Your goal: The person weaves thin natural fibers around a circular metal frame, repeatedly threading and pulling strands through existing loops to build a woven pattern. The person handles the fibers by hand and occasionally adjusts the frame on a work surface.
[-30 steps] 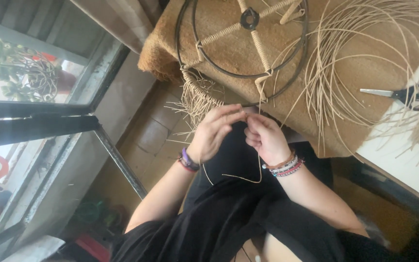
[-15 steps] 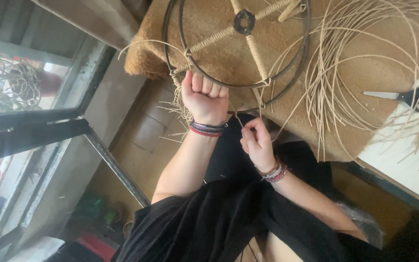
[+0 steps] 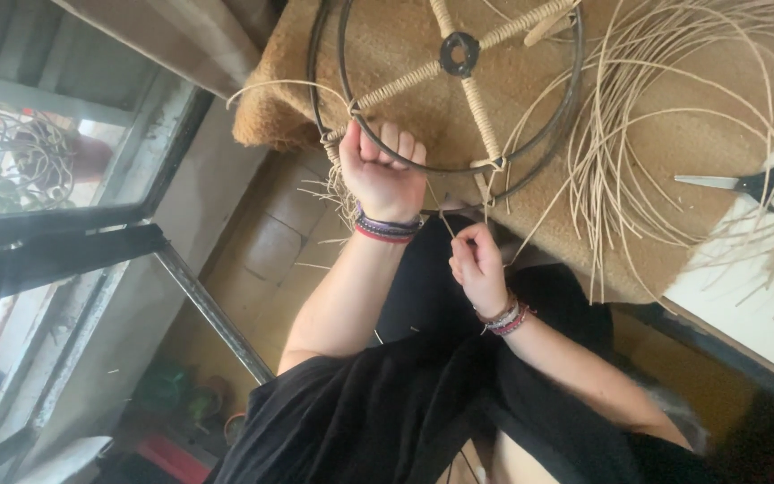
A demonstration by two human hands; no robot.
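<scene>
Left hand (image 3: 385, 170) up at centre frame, fist curled tight around the lower rim of the dark metal ring frame (image 3: 333, 108), fingers wrapped over the doubled wire right beside a knot of cane binding. Lower and to the right, the right hand (image 3: 477, 264) pinches a thin cane strand (image 3: 438, 211), thumb and fingertips narrow, closed on the fibre. That strand runs up and to the left from the pinch, its long axis slanting toward the rim just right of the left fist, so the rim lies above the right-hand fingers and the left hand is the nearer one to it, in fact on it. The frame's spokes (image 3: 481, 112), wrapped in pale cane, meet at a dark hub (image 3: 460, 54) near the top of the frame, all resting on a tan fuzzy cloth (image 3: 405, 54). A loose sheaf of cane strands (image 3: 647, 152) fans out at upper right, and black-handled scissors (image 3: 754, 182) lie at the right edge, well apart from both hands. Frayed cane ends hang below the rim just left of the left wrist. Bead bracelets on both wrists, black clothing across the bottom.
</scene>
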